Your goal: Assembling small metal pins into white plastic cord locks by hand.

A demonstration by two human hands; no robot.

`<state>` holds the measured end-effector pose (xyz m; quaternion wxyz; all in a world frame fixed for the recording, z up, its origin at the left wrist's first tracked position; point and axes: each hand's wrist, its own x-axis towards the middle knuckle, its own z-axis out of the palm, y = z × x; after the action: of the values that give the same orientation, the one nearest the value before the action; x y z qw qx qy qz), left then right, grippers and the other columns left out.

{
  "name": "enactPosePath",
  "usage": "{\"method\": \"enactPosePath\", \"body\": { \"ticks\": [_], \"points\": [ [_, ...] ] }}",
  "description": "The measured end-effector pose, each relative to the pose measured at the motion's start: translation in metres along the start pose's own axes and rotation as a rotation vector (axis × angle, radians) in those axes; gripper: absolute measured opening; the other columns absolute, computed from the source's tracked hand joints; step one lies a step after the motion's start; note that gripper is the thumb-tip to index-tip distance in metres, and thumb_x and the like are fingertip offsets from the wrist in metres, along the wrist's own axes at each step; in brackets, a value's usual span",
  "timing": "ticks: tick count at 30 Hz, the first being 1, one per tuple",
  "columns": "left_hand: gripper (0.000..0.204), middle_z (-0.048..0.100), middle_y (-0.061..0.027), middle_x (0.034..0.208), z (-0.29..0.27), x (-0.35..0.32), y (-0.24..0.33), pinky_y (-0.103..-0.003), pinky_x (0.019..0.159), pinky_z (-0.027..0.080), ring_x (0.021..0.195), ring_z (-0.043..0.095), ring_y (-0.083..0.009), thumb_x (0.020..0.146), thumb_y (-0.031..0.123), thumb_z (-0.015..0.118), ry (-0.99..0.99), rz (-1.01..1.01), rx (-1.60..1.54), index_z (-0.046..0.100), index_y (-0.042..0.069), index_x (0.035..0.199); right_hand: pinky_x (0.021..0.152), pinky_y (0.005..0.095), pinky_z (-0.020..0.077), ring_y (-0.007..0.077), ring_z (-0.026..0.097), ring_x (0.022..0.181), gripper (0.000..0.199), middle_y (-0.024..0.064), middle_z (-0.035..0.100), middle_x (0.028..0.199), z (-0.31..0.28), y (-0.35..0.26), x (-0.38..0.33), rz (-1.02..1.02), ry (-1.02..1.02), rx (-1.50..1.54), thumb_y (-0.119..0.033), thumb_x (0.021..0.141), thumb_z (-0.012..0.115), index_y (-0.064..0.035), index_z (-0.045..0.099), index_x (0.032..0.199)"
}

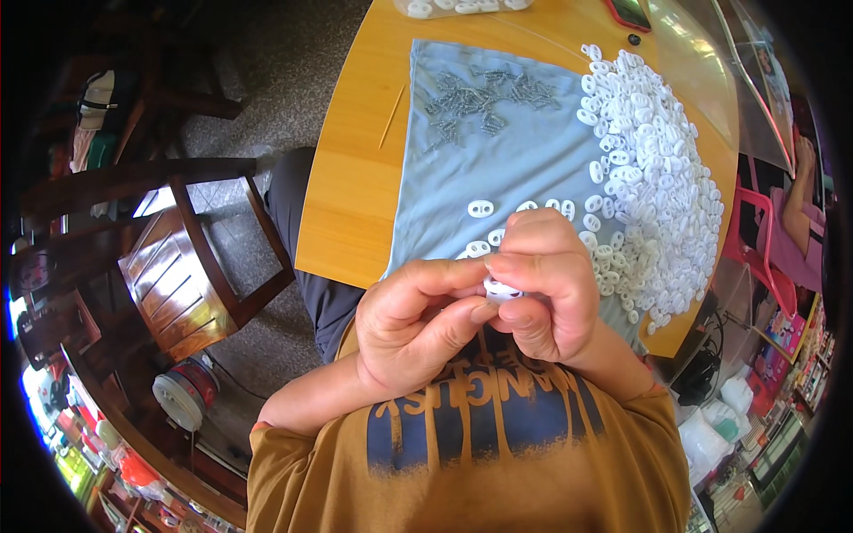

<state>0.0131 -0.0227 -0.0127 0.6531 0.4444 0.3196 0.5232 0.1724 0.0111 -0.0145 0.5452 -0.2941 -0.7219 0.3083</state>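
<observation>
Both hands meet in front of my chest, over the table's near edge, around one small white two-hole plastic piece (502, 289) that looks like a cord lock. My left hand (422, 315) pinches it from the left with thumb and forefinger. From the right, my right hand (546, 289) grips it with bent fingers and thumb. Part of the piece is hidden by the fingertips. Just beyond the hands, several similar white pieces (481, 209) lie loose on a light blue cloth (506, 173). Farther back on the cloth is a scattered heap of small metal springs (489, 98).
A large pile of white two-hole pieces (653, 178) covers the table's right side. On the yellow wooden table (355, 178) lies a thin stick (392, 116). A phone (631, 12) and a clear container (462, 7) are at the far edge. Left stands a wooden chair (182, 275); another person's arm (800, 195) shows far right.
</observation>
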Motion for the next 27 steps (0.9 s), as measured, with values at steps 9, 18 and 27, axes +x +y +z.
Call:
{"method": "enactPosePath", "body": {
  "ticks": [9, 18, 27],
  "points": [
    [0.022, 0.065, -0.0111, 0.097, -0.002, 0.004, 0.004, -0.023, 0.073, 0.051, 0.082, 0.062, -0.0115, 0.087, -0.003, 0.059, -0.032, 0.015, 0.095, 0.056, -0.005, 0.109, 0.054, 0.0318, 0.0424, 0.0198, 0.05, 0.058, 0.016, 0.0082, 0.056, 0.075, 0.008, 0.003, 0.0, -0.061, 0.071, -0.059, -0.014, 0.086, 0.063, -0.0006, 0.057, 0.093],
    [0.022, 0.063, -0.0118, 0.1, 0.001, 0.005, 0.004, -0.027, 0.078, 0.053, 0.089, 0.062, -0.0149, 0.089, -0.005, 0.052, 0.042, -0.202, -0.294, 0.053, -0.004, 0.112, 0.058, 0.0301, 0.0443, 0.0206, 0.055, 0.063, 0.023, 0.0083, 0.059, 0.08, 0.002, 0.0, -0.002, 0.038, -0.01, -0.122, -0.015, 0.082, 0.068, -0.0023, 0.06, 0.099],
    [0.022, 0.061, -0.0133, 0.088, -0.005, 0.104, 0.038, -0.027, 0.063, 0.048, 0.069, 0.058, -0.0166, 0.085, 0.006, 0.057, 0.148, -0.064, -0.098, 0.055, -0.006, 0.104, 0.067, 0.0322, 0.0457, 0.0238, 0.058, 0.075, 0.035, 0.0116, 0.062, 0.09, -0.037, -0.018, -0.007, 0.238, 0.08, -0.254, -0.006, 0.08, 0.066, 0.0032, 0.057, 0.112]
  ]
}}
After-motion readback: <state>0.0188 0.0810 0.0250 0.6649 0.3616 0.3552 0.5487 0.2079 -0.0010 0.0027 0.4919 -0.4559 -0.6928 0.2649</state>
